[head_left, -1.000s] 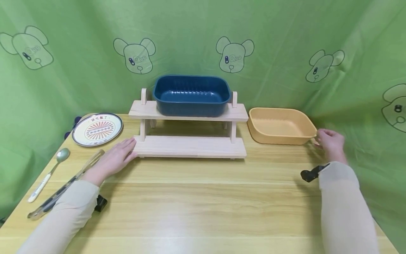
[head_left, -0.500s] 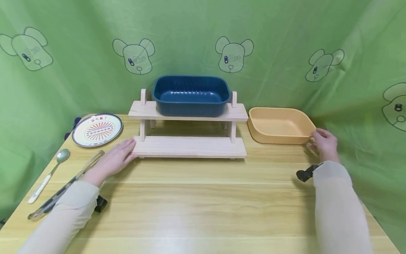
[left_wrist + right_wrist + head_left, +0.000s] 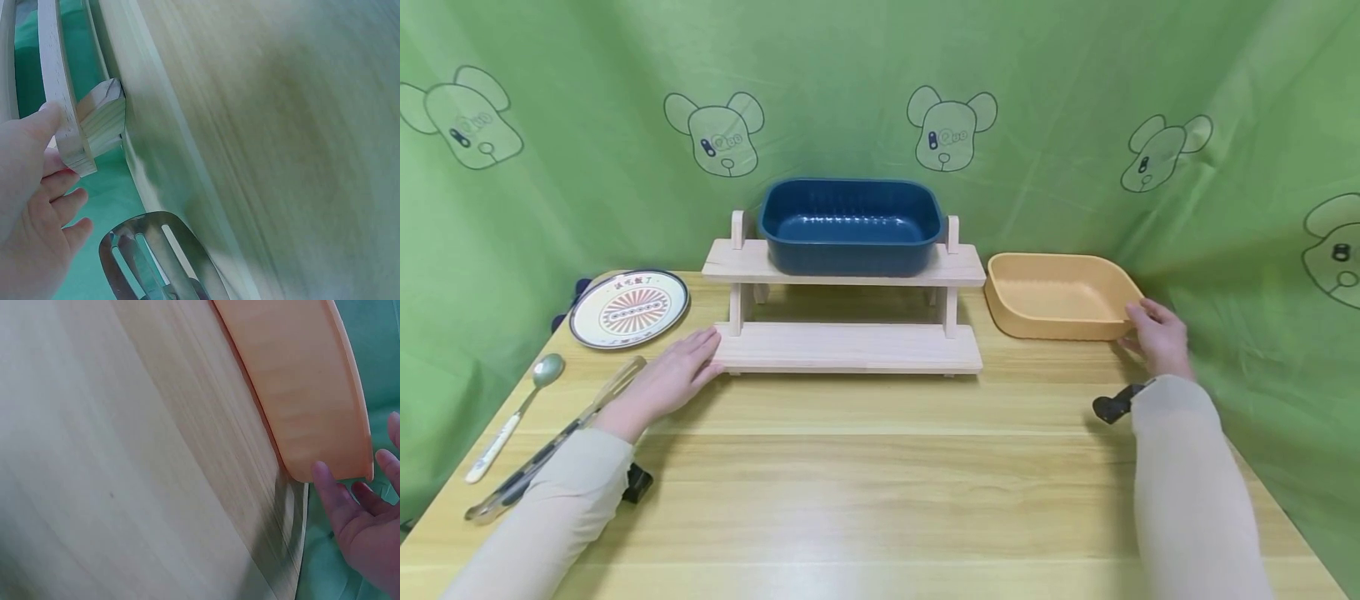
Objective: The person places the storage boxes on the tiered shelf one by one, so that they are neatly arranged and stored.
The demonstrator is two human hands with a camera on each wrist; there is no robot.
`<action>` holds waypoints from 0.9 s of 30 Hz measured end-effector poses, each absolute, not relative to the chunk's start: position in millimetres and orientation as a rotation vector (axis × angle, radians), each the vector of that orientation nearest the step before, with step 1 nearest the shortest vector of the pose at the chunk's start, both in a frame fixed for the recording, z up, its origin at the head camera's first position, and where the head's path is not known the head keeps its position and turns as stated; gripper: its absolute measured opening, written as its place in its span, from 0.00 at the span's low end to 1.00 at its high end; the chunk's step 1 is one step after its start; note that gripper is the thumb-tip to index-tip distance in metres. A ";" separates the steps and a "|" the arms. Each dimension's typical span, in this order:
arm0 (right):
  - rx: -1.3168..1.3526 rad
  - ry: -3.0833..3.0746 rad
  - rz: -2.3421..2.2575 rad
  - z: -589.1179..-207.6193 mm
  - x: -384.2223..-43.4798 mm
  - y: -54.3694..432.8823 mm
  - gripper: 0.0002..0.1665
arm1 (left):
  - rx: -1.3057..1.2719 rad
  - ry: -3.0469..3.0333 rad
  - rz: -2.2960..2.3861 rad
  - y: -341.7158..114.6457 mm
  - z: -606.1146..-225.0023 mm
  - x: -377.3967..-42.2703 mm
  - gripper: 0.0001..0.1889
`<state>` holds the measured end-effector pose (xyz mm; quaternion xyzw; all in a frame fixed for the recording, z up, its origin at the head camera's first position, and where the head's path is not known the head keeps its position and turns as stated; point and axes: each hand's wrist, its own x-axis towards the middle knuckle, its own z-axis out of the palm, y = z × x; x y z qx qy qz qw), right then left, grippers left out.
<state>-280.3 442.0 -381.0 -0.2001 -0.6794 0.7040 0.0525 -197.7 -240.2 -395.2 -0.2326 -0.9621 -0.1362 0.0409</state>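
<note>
My left hand (image 3: 676, 377) holds the left end of the lower board of a two-tier wooden rack (image 3: 850, 346). In the left wrist view, the thumb lies on the board's top and a finger is at its end, the other fingers loose. At the far right, my right hand (image 3: 1161, 337) is at the right front corner of a shallow orange-yellow plastic basin (image 3: 1060, 329). In the right wrist view its thumb (image 3: 325, 478) is against or very near that corner, with the other fingers spread beside it. A dark blue plastic basin (image 3: 853, 257) sits on the rack's upper board.
At the left lie an oval patterned plate (image 3: 628, 308), a spoon with a white handle (image 3: 505, 433) and metal tongs (image 3: 550, 446) partly under my left forearm. A slotted tong head (image 3: 156, 250) shows beneath the left hand. Green curtain (image 3: 850, 58) surrounds the wooden table (image 3: 880, 483).
My right hand has moved left, closer against the orange-yellow basin's corner. The left hand stays on the rack, and the rack and both basins stand where they were.
</note>
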 end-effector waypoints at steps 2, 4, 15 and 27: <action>-0.603 -2.064 2.153 -381.1 -281.8 441.8 0.47 | -0.713 -2.940 -0.413 -240.5 -395.7 -198.2 0.29; -0.594 -2.053 2.169 -381.3 -283.1 441.3 0.47 | -0.712 -2.935 -0.408 -240.6 -396.4 -198.8 0.29; -0.614 -2.073 2.226 -383.2 -284.2 437.7 0.51 | -0.705 -2.954 -0.409 -241.4 -399.2 -200.4 0.29; -0.619 -2.041 2.248 -383.2 -287.4 437.1 0.52 | -0.712 -2.944 -0.401 -242.5 -400.9 -201.9 0.29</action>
